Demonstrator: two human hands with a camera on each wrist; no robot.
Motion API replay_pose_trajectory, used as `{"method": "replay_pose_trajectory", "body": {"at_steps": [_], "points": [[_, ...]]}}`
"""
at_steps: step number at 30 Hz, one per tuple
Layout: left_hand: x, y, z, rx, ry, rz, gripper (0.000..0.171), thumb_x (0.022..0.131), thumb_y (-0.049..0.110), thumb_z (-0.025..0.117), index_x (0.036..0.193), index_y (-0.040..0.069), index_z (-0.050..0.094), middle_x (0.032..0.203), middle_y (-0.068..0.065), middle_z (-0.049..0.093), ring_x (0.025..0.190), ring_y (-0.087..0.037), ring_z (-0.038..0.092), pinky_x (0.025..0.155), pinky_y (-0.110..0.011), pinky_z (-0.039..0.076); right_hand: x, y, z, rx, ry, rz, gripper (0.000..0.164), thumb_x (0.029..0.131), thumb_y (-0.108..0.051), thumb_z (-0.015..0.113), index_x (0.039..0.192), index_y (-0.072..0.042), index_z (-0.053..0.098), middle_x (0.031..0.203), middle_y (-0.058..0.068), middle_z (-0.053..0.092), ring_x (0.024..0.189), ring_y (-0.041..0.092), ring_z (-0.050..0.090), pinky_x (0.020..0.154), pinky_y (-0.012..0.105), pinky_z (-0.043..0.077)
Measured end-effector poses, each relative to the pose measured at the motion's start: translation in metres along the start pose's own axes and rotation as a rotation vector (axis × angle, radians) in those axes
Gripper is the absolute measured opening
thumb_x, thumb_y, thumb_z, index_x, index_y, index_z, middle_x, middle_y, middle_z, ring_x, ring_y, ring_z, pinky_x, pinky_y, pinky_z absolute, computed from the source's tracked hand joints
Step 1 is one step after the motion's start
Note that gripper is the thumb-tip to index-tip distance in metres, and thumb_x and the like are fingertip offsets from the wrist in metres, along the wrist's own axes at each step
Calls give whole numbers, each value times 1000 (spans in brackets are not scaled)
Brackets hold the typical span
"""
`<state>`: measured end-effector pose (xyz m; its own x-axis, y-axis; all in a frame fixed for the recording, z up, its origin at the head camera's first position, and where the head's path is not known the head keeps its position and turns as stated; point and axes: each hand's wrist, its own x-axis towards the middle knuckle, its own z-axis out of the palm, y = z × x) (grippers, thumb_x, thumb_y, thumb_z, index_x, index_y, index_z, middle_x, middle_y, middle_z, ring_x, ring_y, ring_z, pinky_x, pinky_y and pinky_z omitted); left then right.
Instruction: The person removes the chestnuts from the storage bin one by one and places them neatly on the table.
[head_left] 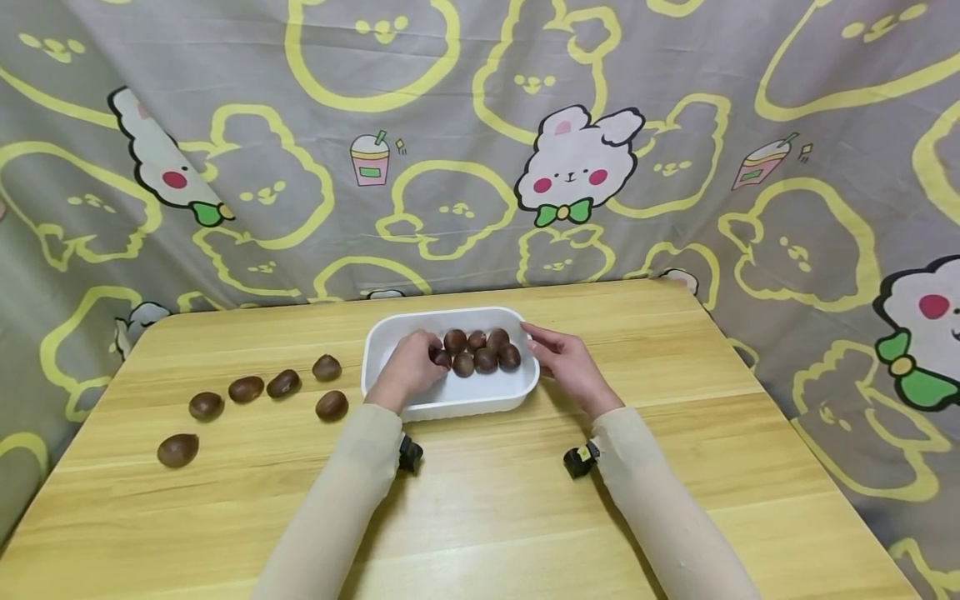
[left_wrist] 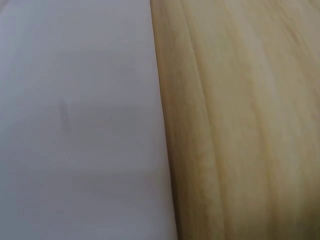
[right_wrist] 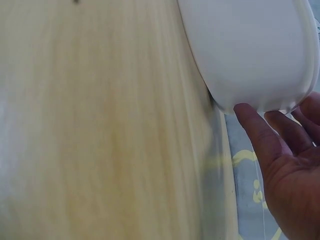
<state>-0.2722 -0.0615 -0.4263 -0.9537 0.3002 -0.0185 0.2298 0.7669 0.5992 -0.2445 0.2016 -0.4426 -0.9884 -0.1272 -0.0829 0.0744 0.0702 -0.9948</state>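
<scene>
White tray (head_left: pixel 465 408) sits on the wood-grain tabletop (head_left: pixel 480 517) at frame centre, a cluster of brown chestnuts (head_left: pixel 486 359) in its middle and right part. Left hand (head_left: pixel 411 368) reaches inside over the left part; fingers curl and pinch one chestnut (head_left: pixel 442 359) beside the cluster. Right hand (head_left: pixel 568 364) is at the tray's right end, fingers fairly straight, fingertips touching the outer wall; it grasps nothing. Six loose chestnuts (head_left: pixel 283 383) lie at frame left, spread from tray side toward lower left. Patterned curtain (head_left: pixel 450 125) fills the upper frame.
</scene>
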Motion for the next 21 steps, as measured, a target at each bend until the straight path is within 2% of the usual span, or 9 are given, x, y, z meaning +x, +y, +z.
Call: {"method": "replay_pose_trajectory", "body": {"at_steps": [8, 15, 21], "points": [[1, 1, 0, 15, -12, -25, 17, 82, 3, 76, 97, -1, 69, 95, -12, 64, 91, -26, 58, 84, -39, 49, 0, 0, 0, -5, -1, 1, 41, 102, -12, 55, 143, -8, 51, 143, 17, 49, 120, 32, 56, 89, 35, 52], [-5, 1, -7, -4, -44, -44, 10, 83, 7, 77, 89, 3, 71, 86, -7, 64, 82, -24, 57, 78, -38, 49, -2, -2, 2, -22, 13, 3, 41, 102, -12, 56, 142, -8, 52, 141, 18, 50, 117, 34, 58, 87, 35, 53], [-6, -5, -20, -18, -57, 15, 12, 82, 8, 79, 85, 2, 68, 80, -5, 61, 75, -22, 55, 73, -36, 48, -2, -3, 1, -30, 8, 5, 41, 102, -12, 55, 142, -8, 52, 142, 17, 50, 117, 33, 58, 88, 35, 53]]}}
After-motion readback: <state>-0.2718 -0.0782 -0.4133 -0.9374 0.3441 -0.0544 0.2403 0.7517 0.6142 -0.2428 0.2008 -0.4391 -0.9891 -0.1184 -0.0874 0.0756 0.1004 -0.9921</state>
